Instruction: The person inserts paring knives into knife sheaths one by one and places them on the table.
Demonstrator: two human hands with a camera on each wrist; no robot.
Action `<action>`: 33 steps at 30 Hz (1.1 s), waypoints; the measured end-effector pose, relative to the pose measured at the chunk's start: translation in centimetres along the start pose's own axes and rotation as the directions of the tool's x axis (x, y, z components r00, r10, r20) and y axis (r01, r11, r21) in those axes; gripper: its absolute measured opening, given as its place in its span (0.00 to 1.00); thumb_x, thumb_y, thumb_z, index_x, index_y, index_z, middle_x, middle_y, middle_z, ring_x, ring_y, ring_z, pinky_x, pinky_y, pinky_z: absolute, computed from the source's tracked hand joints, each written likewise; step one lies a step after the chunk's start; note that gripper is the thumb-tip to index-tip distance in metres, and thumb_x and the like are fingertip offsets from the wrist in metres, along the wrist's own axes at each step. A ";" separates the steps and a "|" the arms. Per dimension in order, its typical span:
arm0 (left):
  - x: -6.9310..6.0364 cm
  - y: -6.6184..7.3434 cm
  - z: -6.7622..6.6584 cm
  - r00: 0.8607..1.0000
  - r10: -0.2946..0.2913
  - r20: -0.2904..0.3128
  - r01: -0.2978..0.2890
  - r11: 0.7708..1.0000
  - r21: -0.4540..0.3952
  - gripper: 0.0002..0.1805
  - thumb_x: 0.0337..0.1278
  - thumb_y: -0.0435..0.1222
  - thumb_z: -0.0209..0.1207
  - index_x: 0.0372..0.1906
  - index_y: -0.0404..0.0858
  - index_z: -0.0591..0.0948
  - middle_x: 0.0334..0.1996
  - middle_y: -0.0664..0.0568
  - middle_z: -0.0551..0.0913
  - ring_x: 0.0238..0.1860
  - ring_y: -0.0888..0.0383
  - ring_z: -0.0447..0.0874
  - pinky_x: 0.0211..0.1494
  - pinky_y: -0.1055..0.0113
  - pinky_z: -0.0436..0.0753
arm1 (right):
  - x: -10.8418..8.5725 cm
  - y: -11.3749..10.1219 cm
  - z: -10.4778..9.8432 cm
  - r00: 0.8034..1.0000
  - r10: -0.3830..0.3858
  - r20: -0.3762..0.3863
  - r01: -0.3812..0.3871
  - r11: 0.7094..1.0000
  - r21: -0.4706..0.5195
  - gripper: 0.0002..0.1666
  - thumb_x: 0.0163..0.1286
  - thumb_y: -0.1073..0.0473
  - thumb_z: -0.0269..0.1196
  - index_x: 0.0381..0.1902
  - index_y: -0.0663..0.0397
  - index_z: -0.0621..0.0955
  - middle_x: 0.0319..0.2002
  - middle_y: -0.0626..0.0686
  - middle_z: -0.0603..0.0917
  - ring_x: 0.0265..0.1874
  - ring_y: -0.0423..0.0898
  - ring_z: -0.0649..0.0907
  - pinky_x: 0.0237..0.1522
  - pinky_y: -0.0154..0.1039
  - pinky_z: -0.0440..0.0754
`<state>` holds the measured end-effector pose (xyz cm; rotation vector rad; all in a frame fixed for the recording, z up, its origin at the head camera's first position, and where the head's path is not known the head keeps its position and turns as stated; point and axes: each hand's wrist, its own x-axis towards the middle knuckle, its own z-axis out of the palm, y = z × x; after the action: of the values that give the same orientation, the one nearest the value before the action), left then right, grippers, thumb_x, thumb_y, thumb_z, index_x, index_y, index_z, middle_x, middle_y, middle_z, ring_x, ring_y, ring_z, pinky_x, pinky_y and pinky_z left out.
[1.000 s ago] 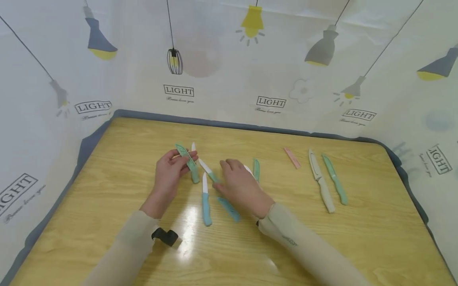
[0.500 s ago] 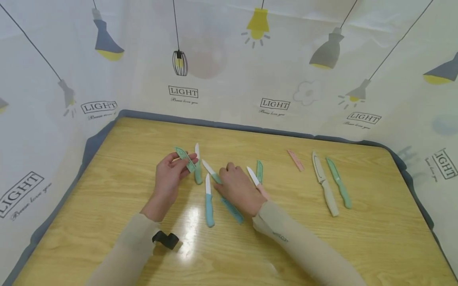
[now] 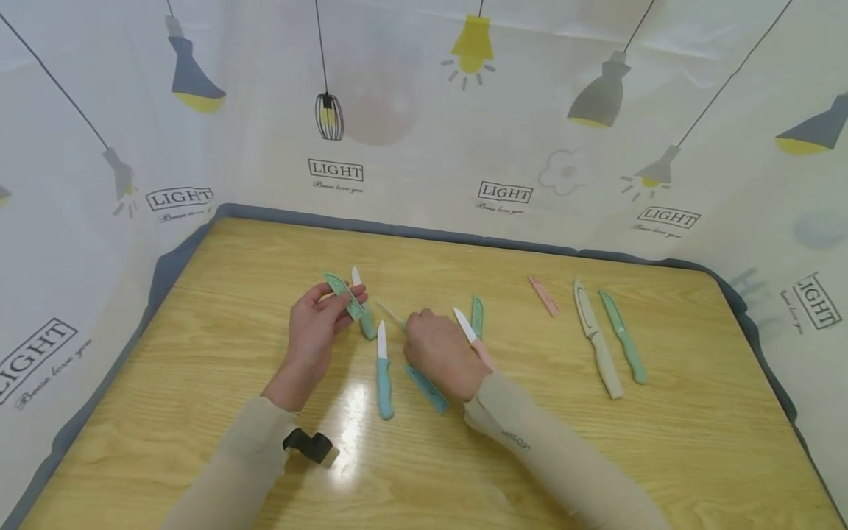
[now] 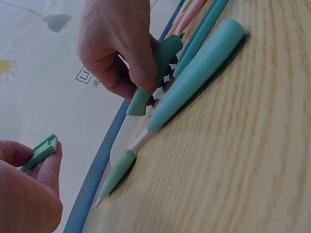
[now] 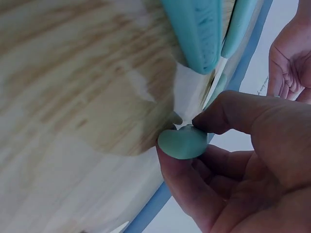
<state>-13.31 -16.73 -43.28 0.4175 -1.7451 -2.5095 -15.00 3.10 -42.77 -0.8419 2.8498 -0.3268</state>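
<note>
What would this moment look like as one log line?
Left hand: holds green sheath | Right hand: grips green knife | Blue knife: unsheathed, on table | Pink knife: unsheathed, on table

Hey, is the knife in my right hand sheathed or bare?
Bare: the green-handled knife in your right hand shows its white blade uncovered; your left hand holds a green sheath apart.

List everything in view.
Table: 1, yellowish, beneath
Backdrop: 1, whitish, around table
Knives: 2, cream and green, right
Knife: 1, blue-handled, between hands
Knife: 1, pink-handled, beside right hand
Knife: 1, green-handled, beside left hand
Knife: 1, green-handled, right hand
Sheath: 1, green, left hand
Sheath: 1, green, beside pink-handled knife
Sheath: 1, blue, beside right hand
Sheath: 1, pink, right rear
Sleeves: 2, beige, foreground
Wrist device: 1, black, left sleeve
Hands: 2, bare, over table
</note>
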 end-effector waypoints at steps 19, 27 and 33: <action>-0.5 -0.4 1.6 0.999 0.014 0.046 -0.011 0.998 -0.064 0.17 0.75 0.26 0.54 0.62 0.23 0.71 0.50 0.42 0.89 0.51 0.54 0.90 0.58 0.63 0.86 | -3.1 2.6 -3.1 0.995 0.101 -0.023 -0.093 0.968 0.232 0.11 0.74 0.67 0.60 0.51 0.66 0.79 0.26 0.49 0.79 0.17 0.40 0.70 0.18 0.31 0.68; -0.7 -1.1 3.1 0.996 -0.024 0.089 0.034 0.993 -0.114 0.20 0.76 0.26 0.53 0.66 0.22 0.68 0.56 0.38 0.86 0.52 0.53 0.89 0.60 0.63 0.85 | -6.0 4.8 -3.6 0.997 0.051 -0.056 -0.024 0.913 0.408 0.13 0.74 0.65 0.58 0.54 0.63 0.78 0.25 0.48 0.78 0.15 0.38 0.69 0.16 0.30 0.67; -1.3 -1.5 4.6 0.989 -0.050 0.137 0.069 0.988 -0.136 0.23 0.76 0.25 0.51 0.70 0.21 0.64 0.62 0.33 0.81 0.54 0.52 0.88 0.61 0.62 0.84 | -7.8 5.7 -3.6 0.998 0.022 -0.061 0.011 0.871 0.490 0.13 0.76 0.65 0.58 0.55 0.63 0.79 0.36 0.50 0.86 0.33 0.41 0.85 0.28 0.32 0.83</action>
<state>-13.01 -11.73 -42.95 0.3036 -1.6053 -2.7405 -12.26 12.65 -40.12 -0.7205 2.6231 -1.0418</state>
